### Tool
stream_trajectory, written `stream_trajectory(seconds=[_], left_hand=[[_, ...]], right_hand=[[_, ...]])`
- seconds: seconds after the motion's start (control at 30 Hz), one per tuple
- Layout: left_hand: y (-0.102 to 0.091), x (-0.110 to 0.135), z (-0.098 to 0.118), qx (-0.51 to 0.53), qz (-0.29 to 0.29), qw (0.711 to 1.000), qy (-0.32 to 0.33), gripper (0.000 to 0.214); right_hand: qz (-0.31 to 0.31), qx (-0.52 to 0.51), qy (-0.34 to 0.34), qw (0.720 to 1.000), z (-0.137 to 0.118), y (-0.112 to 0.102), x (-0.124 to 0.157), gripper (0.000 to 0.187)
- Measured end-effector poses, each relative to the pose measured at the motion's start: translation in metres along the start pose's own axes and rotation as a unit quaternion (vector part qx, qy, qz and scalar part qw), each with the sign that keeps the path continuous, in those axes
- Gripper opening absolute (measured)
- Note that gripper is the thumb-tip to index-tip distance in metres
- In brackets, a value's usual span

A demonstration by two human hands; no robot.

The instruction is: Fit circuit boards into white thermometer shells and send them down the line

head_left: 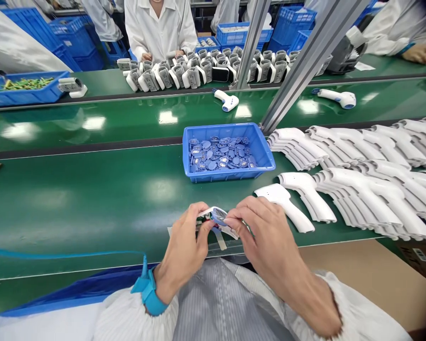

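The left hand and right hand pinch a thermometer housing between them.

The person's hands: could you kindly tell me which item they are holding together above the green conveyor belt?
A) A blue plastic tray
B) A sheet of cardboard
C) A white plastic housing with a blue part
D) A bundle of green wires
C: the left hand and right hand both grip a white plastic housing, with a blue part showing between them.
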State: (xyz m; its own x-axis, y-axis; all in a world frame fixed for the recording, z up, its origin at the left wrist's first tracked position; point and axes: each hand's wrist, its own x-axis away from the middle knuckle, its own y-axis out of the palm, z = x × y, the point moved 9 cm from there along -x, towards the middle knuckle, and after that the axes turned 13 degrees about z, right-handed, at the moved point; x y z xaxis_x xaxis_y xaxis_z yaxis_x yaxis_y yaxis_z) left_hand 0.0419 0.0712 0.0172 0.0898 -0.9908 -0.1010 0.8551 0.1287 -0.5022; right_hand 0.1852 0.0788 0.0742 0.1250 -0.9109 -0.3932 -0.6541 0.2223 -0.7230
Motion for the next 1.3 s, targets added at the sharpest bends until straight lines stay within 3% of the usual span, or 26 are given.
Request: stream_trajectory(seconds=[0.07,0.13,0.2,0.27,0.37,0.43,0.5,0.57,0.67,0.8,0.97,1.07,1.17,1.3], left_hand=[[-0.008,-0.008,-0.006,-0.012,0.037,0.999,-0.012,0.016],[-0.013,-0.015,-0.022,0.014,0.053,0.996,-0.067,0.019],[-0.012,-0.018,-0.042,0.091,0.042,0.984,-0.148,0.02],[-0.008,-0.015,-0.058,0.186,0.012,0.954,-0.235,0.028],[0.0,-0.008,-0.065,0.284,-0.04,0.907,-0.308,0.039],[0.001,-0.008,-0.062,0.306,-0.057,0.901,-0.302,0.04],[-0.001,-0.01,-0.06,0.298,-0.059,0.908,-0.287,0.039],[-0.002,-0.012,-0.057,0.276,-0.058,0.919,-0.275,0.038],[0.002,-0.011,-0.052,0.274,-0.072,0.921,-0.267,0.037],[0.007,-0.009,-0.05,0.264,-0.076,0.926,-0.258,0.039],[0.007,-0.013,-0.054,0.248,-0.06,0.936,-0.245,0.033],[0.006,-0.015,-0.049,0.26,-0.079,0.932,-0.24,0.039],[0.007,-0.015,-0.043,0.264,-0.106,0.932,-0.225,0.043],[0.008,-0.016,-0.037,0.266,-0.118,0.937,-0.191,0.046]], right_hand=[[0.062,0.043,-0.041,0.996,-0.008,-0.018,-0.006,0.03],[0.092,0.085,-0.038,0.991,0.005,-0.025,-0.006,0.03],[0.079,0.148,-0.018,0.986,0.034,-0.016,0.001,0.035],[0.043,0.201,-0.006,0.979,0.068,0.0,0.016,0.041],[0.035,0.171,0.015,0.985,0.103,0.006,0.035,0.034],[0.074,0.193,0.014,0.978,0.114,-0.009,0.04,0.038],[0.11,0.284,0.012,0.952,0.123,-0.028,0.038,0.046],[0.102,0.366,0.018,0.925,0.134,-0.037,0.034,0.057],[0.051,0.39,0.031,0.919,0.152,-0.033,0.029,0.065],[0.041,0.371,0.029,0.927,0.16,-0.025,0.029,0.063],[0.054,0.337,0.013,0.94,0.157,-0.032,0.036,0.058],[0.086,0.344,-0.001,0.935,0.136,-0.049,0.036,0.055],[0.119,0.322,-0.096,0.934,0.083,-0.052,0.03,0.046],[0.112,0.27,-0.232,0.928,0.01,-0.025,0.024,0.036]])
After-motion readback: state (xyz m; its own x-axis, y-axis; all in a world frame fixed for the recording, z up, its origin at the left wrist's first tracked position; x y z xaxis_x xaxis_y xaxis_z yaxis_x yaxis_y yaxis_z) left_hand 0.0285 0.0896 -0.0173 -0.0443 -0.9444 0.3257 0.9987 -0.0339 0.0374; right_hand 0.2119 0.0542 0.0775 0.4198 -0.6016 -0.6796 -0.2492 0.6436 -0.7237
